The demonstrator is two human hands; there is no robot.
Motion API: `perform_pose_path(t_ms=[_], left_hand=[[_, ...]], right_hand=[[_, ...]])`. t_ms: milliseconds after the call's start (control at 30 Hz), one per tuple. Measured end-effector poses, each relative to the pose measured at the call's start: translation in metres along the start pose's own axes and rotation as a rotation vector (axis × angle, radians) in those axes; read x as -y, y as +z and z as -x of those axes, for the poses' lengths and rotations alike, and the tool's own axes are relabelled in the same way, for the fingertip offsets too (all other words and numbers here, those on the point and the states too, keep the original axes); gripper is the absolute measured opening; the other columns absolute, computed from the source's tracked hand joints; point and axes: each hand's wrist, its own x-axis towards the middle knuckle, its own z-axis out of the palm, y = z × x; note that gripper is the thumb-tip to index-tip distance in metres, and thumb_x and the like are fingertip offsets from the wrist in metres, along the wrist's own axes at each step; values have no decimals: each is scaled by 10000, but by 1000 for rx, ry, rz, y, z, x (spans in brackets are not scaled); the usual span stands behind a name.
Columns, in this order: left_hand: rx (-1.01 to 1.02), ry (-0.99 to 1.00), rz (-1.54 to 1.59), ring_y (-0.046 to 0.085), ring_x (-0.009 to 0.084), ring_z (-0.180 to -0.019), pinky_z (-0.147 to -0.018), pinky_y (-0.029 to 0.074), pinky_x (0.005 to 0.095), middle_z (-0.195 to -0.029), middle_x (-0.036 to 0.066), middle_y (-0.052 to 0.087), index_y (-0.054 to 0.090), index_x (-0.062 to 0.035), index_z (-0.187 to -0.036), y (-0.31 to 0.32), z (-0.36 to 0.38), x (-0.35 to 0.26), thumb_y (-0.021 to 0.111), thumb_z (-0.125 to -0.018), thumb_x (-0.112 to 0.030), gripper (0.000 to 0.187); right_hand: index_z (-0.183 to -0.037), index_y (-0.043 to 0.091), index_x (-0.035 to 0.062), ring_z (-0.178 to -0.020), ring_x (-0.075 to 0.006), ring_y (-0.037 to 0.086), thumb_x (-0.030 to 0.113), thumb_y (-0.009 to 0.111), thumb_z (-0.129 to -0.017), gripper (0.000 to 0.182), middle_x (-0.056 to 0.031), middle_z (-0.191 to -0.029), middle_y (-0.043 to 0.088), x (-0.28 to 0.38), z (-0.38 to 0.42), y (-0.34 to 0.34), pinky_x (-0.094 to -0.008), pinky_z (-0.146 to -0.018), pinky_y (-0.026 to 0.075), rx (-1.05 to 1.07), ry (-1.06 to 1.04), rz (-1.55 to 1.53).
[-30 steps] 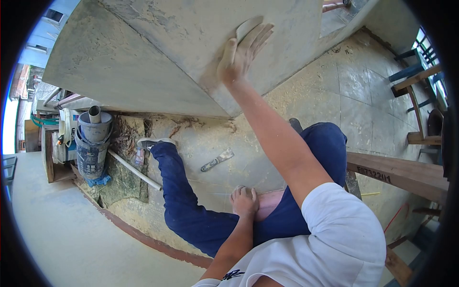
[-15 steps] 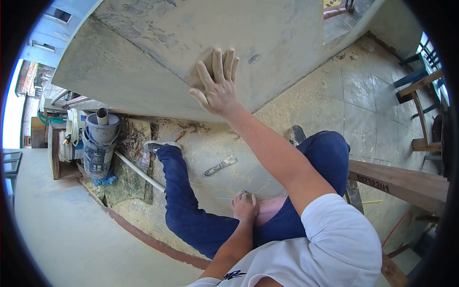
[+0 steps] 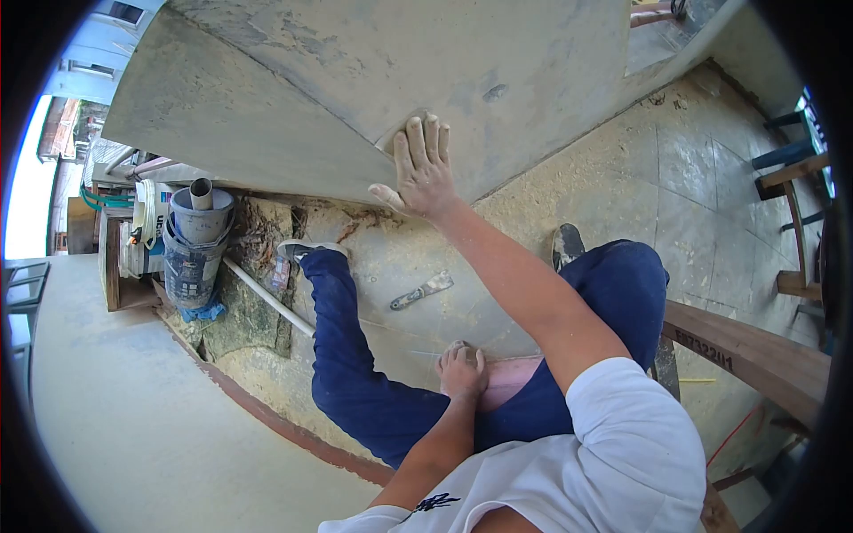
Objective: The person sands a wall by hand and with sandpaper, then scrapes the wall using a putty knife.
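My right hand [image 3: 425,178] lies flat against the grey plastered wall [image 3: 533,80], its fingers stretched upward and thumb out to the left, coated in pale dust. A thin tan edge shows on the wall beside the fingertips. Lower down, my left hand [image 3: 462,370] is closed, with fingers curled at the left end of a pink flat piece [image 3: 509,380] between my legs. On the dusty floor [image 3: 391,266] between both hands lies a putty knife [image 3: 421,291], its blade pointing right.
Stacked dirty buckets [image 3: 194,258] holding a pipe stand left, beside a wooden box [image 3: 111,266]. A white pipe [image 3: 271,298] lies near my left leg. A marked wooden beam [image 3: 746,355] juts in at right; wooden furniture [image 3: 791,169] stands beyond. A curved ledge [image 3: 160,400] fills the lower left.
My right hand has moved slightly down relative to the wall, and its fingers are closer together. My left hand stays by the pink piece. The whole view has shifted a little right.
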Motion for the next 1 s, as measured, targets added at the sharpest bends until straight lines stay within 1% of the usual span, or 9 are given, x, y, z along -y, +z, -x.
perform_pose_path(t_ms=[100,167,200,300,367,467,800,900,1000], left_hand=[[-15,7,5,494,216,-1161,-1053,268,404,-1174,42,603,644,-107,-1038,1,0,2,567,-844,-360,328],[1,-11,-2,497,217,-1156,-1053,268,405,-1170,42,605,645,-110,-1026,-4,0,2,570,-841,-362,321],[14,-19,5,500,219,-1150,-1053,269,405,-1166,41,606,645,-113,-1014,-4,1,0,574,-839,-364,314],[-28,-2,37,504,223,-1141,-1051,271,405,-1159,39,607,644,-117,-997,-4,2,1,578,-836,-363,301],[-19,-2,35,504,221,-1141,-1051,271,404,-1158,37,607,644,-118,-998,-3,0,1,578,-836,-363,301],[6,3,18,503,218,-1144,-1049,275,401,-1160,34,607,644,-118,-1006,-4,1,2,579,-835,-361,305],[68,-15,41,487,232,-1176,-1036,285,412,-1243,75,570,615,-87,-1072,-6,0,0,581,-826,-353,364],[121,-6,20,486,233,-1177,-1038,284,409,-1251,68,566,614,-88,-1108,-10,-1,-2,572,-833,-366,394],[91,-1,32,487,236,-1171,-1036,288,407,-1250,64,565,615,-88,-1118,5,-1,8,573,-831,-371,406]], right_hand=[[-1455,125,-49,-1416,-426,-52,662,297,-900,918,-254,-1532,40,-3,-2,3,-570,-1117,-77,48,116,25],[-1448,157,-51,-1412,-446,-29,622,359,-906,887,-259,-1530,43,15,-44,-3,-598,-1110,-61,-284,374,-244],[-1448,157,-51,-1412,-446,-29,622,359,-906,887,-259,-1530,43,17,-48,1,-598,-1110,-61,-267,381,-257],[-1463,250,78,-1412,-448,-7,569,448,-900,773,-234,-1537,62,16,-47,10,-609,-1112,-37,-308,252,-157],[-1448,326,240,-1417,-436,4,541,519,-880,671,-198,-1546,84,8,-39,9,-596,-1121,-23,-213,52,34],[-1409,379,351,-1421,-425,9,576,572,-831,650,-167,-1551,100,-7,-20,10,-588,-1126,-12,-114,32,64],[-1459,276,147,-1402,-479,-4,598,583,-805,851,-242,-1533,88,26,-62,2,-593,-1118,-27,-297,385,-130],[-1479,183,81,-1415,-445,9,414,551,-894,768,-251,-1532,70,35,-72,-2,-577,-1126,3,-300,187,-84],[-1406,357,76,-1438,-355,15,156,559,-845,602,-161,-1545,157,26,-55,-5,-511,-1160,15,-167,-5,-37]])
